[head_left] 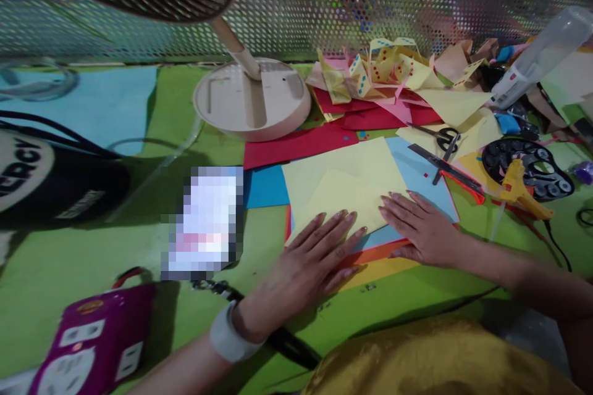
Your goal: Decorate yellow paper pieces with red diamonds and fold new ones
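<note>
Pale yellow paper (343,166), with one part lying folded or layered over the rest, rests on a stack of coloured sheets. Blue paper (412,166), orange paper (384,253) and a yellow sheet show at the stack's edges. My left hand (319,247), a light band on its wrist, lies flat with fingers stretched over the left lower part of the pale yellow paper. Flat too, my right hand (417,225) touches the paper's right lower corner with its fingertips and rests over the blue sheet. Neither hand grips anything.
Scissors (445,142), a box cutter (447,173) and a yellow glue gun (523,188) lie to the right. Paper scraps (384,74) pile up behind. A fan base (252,102), a phone (204,222), a purple power strip (97,339) and a black bag (55,173) stand left.
</note>
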Tool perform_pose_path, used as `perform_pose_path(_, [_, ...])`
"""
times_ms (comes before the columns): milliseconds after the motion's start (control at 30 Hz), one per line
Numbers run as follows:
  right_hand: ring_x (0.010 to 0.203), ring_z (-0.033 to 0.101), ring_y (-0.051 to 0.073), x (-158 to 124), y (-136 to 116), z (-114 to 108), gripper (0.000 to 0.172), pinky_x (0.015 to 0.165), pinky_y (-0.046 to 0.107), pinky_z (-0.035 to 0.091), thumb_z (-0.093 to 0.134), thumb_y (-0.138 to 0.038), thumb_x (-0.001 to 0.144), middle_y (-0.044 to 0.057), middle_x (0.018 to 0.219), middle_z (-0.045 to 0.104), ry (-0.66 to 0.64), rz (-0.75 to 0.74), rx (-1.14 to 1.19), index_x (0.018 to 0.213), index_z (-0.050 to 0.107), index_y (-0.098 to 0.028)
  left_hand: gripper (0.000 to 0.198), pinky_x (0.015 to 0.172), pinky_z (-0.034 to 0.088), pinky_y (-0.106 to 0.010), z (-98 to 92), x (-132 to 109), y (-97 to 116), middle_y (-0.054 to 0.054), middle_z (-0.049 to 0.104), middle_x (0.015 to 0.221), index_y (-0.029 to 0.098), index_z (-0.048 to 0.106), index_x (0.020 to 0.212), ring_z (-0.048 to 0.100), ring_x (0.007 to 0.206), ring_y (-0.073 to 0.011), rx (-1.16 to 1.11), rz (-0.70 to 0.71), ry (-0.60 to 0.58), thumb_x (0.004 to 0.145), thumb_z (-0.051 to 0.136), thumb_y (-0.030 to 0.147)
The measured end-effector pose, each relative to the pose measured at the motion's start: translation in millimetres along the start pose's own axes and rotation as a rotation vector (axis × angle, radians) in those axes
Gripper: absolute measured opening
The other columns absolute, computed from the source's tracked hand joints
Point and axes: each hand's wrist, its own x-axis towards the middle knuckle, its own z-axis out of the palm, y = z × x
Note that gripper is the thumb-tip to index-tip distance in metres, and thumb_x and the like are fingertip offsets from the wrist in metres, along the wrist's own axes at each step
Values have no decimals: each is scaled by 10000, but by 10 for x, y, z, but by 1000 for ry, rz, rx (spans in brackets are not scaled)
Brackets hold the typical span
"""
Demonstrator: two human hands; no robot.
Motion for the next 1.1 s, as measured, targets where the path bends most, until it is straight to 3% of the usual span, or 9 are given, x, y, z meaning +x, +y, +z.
perform_pose_path(200, [1445,214,273,-20,-70,-24,688,1178,502,217,352,-571,946,146,1514,349,-9,-101,9,1423,379,-77,609,1171,228,-424,30,-17,-3,-105,389,1509,217,263,1493,293,1421,-230,14,-6,-11,950,477,390])
perform_pose_path(600, [1469,117,234,-18,-64,-5,724,1195,480,167,312,-603,939,137,1548,278,-88,-59,79,1456,326,-97,648,1157,274,-453,72,-38,-23,-90,339,1536,266,238,1505,339,1397,-268,-69,-36,9,931,492,428])
perform_pose_path(1100, [1460,165,240,-7,-63,15,738,1189,485,178,287,-619,936,140,1539,301,-90,-48,90,1453,329,-94,669,1164,253,-444,76,-45,-34,-117,322,1540,232,227,1511,329,1401,-277,-42,-13,-5,927,505,403])
